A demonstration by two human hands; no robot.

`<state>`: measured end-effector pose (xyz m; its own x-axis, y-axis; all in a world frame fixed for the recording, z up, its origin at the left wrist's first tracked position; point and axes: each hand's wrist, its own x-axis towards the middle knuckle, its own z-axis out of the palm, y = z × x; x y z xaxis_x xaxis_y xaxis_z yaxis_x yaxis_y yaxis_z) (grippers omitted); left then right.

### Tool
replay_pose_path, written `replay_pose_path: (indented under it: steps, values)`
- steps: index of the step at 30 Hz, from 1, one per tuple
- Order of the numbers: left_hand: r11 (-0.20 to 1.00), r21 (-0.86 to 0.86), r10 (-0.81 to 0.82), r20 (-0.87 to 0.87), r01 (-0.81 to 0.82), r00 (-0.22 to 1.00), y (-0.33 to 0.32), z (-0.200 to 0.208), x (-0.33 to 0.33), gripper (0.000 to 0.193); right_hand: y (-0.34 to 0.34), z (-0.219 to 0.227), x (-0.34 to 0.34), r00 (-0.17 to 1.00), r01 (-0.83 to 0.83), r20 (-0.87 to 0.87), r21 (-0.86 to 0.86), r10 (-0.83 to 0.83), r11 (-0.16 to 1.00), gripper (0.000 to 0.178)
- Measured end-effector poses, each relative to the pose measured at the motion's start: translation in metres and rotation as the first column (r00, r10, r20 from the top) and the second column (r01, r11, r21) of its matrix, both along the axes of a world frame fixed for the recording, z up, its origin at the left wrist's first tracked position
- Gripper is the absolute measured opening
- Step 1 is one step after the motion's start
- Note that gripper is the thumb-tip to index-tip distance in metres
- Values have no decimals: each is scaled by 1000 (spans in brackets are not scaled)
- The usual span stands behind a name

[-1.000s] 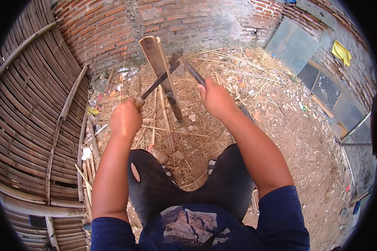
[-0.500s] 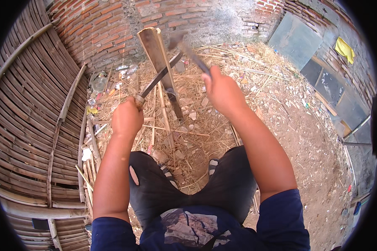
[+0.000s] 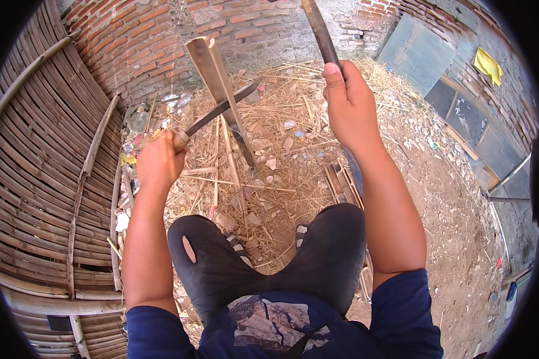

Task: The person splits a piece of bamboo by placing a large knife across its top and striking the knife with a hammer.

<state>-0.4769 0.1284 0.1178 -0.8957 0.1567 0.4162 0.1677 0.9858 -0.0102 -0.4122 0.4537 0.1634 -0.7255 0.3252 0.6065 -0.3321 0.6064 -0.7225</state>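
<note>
A length of split bamboo (image 3: 208, 69) stands tilted on the ground in front of me, its top leaning away toward the brick wall. Slanting across it is the dark blade of a machete (image 3: 206, 118), set into the bamboo with its tip showing past the right side. My left hand (image 3: 159, 160) is closed around the machete's wooden handle. Up and to the right, my right hand (image 3: 352, 107) grips a hammer (image 3: 320, 33) by its dark handle, raised apart from the blade. The hammer's head is almost wholly cut off by the top edge.
A slatted bamboo wall (image 3: 36, 167) rises on the left, and a brick wall (image 3: 138, 48) at the back. Straw, stones and scraps litter the dirt ground (image 3: 437, 239). Split bamboo pieces (image 3: 341, 182) lie beside my right knee. Grey panels (image 3: 416, 54) lean on the right wall.
My right hand has lifted the hammer up and to the right, away from the blade. My left hand has shifted left, and the machete lies at a flatter slant across the bamboo.
</note>
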Motion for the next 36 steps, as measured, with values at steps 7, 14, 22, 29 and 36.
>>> replay_pose_path:
  steps: [7, 14, 22, 29, 36]
  values:
    - [999, 54, 2, -36, 0, 999, -20, 50, 15, 35, 27, -56, 9, 996, -28, 81, -220, 47, 975, 47]
    - [996, 73, -46, 38, 44, 998, -25, 17, 8, 37, 9, -125, -6, 981, -126, 86, -396, 173, 910, 33]
    - [995, 77, -66, 73, 60, 995, -17, 22, 14, 37, 8, -132, 8, 971, -169, 87, -414, 224, 894, 32]
    - [993, 59, -106, -9, 107, 994, -25, 5, 8, 41, 5, -132, 15, 969, -188, 65, -436, 240, 880, 32]
    - [992, 55, -115, 29, 114, 993, -26, -13, -1, 40, -1, -84, 25, 984, -168, 3, -346, 180, 923, 42]
